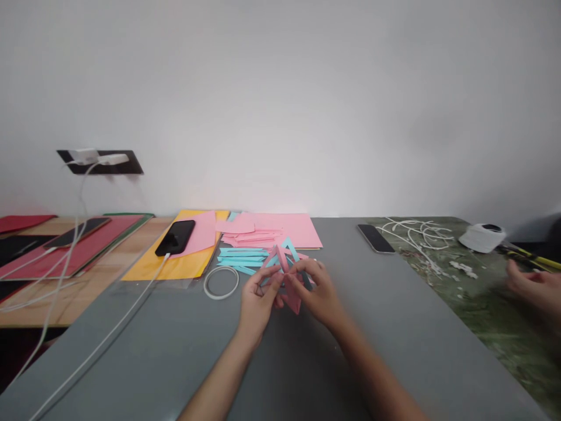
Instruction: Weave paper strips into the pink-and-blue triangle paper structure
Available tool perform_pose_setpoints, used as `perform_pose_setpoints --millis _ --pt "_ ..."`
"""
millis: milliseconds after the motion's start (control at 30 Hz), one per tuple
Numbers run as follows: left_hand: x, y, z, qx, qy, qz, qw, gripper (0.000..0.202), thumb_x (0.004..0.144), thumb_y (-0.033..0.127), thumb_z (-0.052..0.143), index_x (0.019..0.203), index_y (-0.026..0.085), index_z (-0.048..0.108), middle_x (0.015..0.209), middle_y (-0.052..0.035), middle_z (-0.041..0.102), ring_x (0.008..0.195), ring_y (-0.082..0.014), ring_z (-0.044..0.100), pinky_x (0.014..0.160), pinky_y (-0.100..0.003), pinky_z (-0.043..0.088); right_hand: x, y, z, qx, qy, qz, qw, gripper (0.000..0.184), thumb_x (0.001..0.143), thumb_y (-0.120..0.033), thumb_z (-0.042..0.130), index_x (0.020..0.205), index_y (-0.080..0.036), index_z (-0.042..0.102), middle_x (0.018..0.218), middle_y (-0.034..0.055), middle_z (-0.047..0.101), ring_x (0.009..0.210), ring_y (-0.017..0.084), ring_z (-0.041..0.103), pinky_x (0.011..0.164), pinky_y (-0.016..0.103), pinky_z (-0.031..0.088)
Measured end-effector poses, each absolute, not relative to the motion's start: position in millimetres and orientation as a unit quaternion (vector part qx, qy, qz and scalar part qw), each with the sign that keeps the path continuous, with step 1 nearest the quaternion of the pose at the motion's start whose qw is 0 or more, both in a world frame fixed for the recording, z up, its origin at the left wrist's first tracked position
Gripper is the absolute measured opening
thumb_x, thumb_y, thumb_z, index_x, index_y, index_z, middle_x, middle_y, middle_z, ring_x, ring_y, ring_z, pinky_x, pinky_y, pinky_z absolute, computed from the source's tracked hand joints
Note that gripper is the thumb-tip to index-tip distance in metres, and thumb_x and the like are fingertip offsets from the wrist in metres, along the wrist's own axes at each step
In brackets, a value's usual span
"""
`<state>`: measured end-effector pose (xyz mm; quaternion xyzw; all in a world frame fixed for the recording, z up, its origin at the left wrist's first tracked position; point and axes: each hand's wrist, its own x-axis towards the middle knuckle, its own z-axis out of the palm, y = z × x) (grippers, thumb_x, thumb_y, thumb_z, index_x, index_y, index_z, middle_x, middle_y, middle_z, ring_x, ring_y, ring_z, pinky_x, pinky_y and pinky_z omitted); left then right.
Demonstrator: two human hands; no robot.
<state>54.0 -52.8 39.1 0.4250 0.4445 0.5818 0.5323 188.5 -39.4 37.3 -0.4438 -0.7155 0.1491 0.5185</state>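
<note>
Over the grey table, my left hand and my right hand pinch folded pink paper between thumbs and fingers. Blue paper strips folded into points stick up just behind my fingertips; whether they are joined to the pink paper I cannot tell. Flat blue paper strips lie in a pile left of my hands, with pink paper strips behind them. To the left of my left hand lies a roll of tape on its side.
A phone on a yellow envelope trails a white cable across the table. Pink sheets lie by the wall. Another phone is at right. Beyond it are white cord, a white spool and another person's hand.
</note>
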Motion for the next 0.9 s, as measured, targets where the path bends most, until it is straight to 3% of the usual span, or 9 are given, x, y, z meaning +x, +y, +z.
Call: perform_pose_setpoints --millis 333,533,700,900 --pt "54.7 -52.9 36.1 0.422 0.446 0.594 0.52 0.038 0.067 0.036 0.07 0.097 0.015 0.063 0.074 -0.0004 0.066 0.035 -0.0026 0.046 0.037 -0.016 0.037 178.2 -42.7 34.8 -0.451 -0.703 0.128 0.536 0.01 0.083 -0.027 0.052 0.075 -0.022 0.056 0.076 0.0005 0.063 0.076 0.016 0.057 0.08 0.035 0.035" --pt "55.8 -54.2 39.7 0.406 0.441 0.6 0.53 0.038 0.066 0.035 0.071 0.096 0.013 0.062 0.059 0.0028 0.062 0.035 -0.0037 0.045 0.038 -0.016 0.038 178.6 -42.3 33.6 -0.443 -0.714 0.135 0.525 0.01 0.082 -0.026 0.054 0.074 -0.022 0.056 0.078 0.0 0.063 0.079 0.017 0.057 0.082 0.035 0.035" --pt "55.2 -52.6 38.1 0.416 0.443 0.595 0.527 0.039 0.066 0.036 0.071 0.096 0.013 0.062 0.077 -0.0028 0.067 0.034 -0.0026 0.046 0.036 -0.017 0.039 177.3 -43.6 33.9 -0.451 -0.702 0.125 0.537 0.009 0.083 -0.027 0.053 0.076 -0.022 0.056 0.077 0.0003 0.064 0.074 0.016 0.056 0.079 0.034 0.036" --pt "49.5 -51.0 41.1 0.449 0.422 0.554 0.56 0.052 0.069 0.04 0.067 0.115 0.019 0.054 0.097 -0.0087 0.066 0.04 -0.0069 0.057 0.035 -0.017 0.04 176.7 -43.2 33.6 -0.467 -0.693 0.117 0.536 0.012 0.083 -0.029 0.051 0.074 -0.021 0.056 0.071 -0.0009 0.062 0.066 0.014 0.055 0.074 0.033 0.036"
